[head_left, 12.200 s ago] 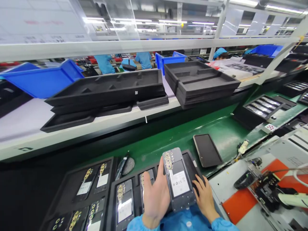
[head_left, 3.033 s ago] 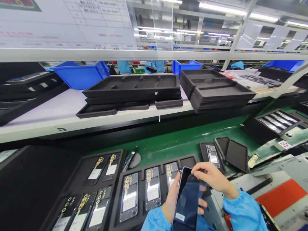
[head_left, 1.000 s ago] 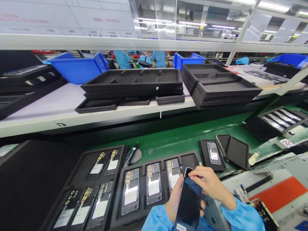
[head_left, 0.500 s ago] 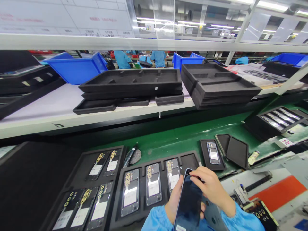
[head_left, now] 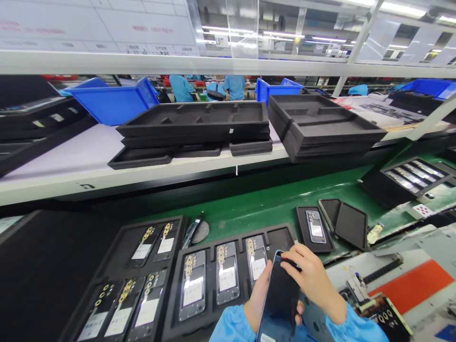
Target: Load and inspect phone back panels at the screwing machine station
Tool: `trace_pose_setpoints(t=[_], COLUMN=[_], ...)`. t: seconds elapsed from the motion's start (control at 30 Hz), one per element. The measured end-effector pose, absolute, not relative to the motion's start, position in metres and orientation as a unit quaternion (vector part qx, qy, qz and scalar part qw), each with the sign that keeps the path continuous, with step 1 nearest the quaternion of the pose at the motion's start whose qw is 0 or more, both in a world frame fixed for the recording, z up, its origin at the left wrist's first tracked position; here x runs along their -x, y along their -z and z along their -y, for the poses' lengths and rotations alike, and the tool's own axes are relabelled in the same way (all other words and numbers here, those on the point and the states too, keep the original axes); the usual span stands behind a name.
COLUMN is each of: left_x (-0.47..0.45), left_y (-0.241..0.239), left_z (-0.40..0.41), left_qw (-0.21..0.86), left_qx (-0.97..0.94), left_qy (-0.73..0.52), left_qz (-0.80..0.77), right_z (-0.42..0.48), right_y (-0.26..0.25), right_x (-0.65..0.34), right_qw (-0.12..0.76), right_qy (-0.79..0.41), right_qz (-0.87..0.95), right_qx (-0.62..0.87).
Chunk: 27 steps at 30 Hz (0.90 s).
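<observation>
My left hand point(head_left: 257, 299) grips a dark glossy phone point(head_left: 280, 299) from the side, screen facing me, held upright near the bottom of the view. The fingertips of my right hand point(head_left: 313, 280) are pinched at the phone's top right corner. What they pinch is too small to make out. Just beyond the phone lies a black foam tray point(head_left: 213, 247) with three open-backed phones point(head_left: 228, 271) in its slots. One slot point(head_left: 281, 237) at its right end is bare.
A second tray point(head_left: 117, 256) of open-backed phones sits to the left. On the green belt point(head_left: 256, 204) lie a small tray with one phone point(head_left: 314, 227) and two dark flat pads point(head_left: 351, 225). Stacked foam trays point(head_left: 199, 124) and blue bins point(head_left: 114, 102) fill the shelf above. An orange fixture point(head_left: 416, 285) stands at right.
The phone has dropped slightly lower in view and my right hand has slid a little down along its top corner. Nothing else has moved.
</observation>
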<state>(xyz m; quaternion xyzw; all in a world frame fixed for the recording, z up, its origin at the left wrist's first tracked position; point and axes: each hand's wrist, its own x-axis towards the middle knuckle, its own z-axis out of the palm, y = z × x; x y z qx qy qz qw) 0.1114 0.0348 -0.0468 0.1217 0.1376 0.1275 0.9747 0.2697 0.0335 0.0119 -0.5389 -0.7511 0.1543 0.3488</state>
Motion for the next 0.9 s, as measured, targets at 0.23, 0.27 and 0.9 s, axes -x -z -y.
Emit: trace_pose_setpoints(t=[0.23, 0.27, 0.9], left_x=[-0.111, -0.111, -0.118], left_y=[0.042, 0.040, 0.023], left_z=[-0.032, -0.031, -0.036], left_qw=[0.975, 0.974, 0.942], left_qx=[-0.110, -0.108, -0.077], left_qy=[-0.137, -0.139, -0.294], left_qz=[-0.138, -0.140, -0.140], right_z=[-0.032, -0.032, 0.006], right_y=[-0.008, -0.009, 0.003], right_x=[-0.271, -0.271, -0.243], right_qw=[0.352, 0.356, 0.344], right_qy=[-0.187, -0.199, -0.022], right_qz=[0.725, 0.715, 0.729], right_qx=[0.562, 0.568, 0.591])
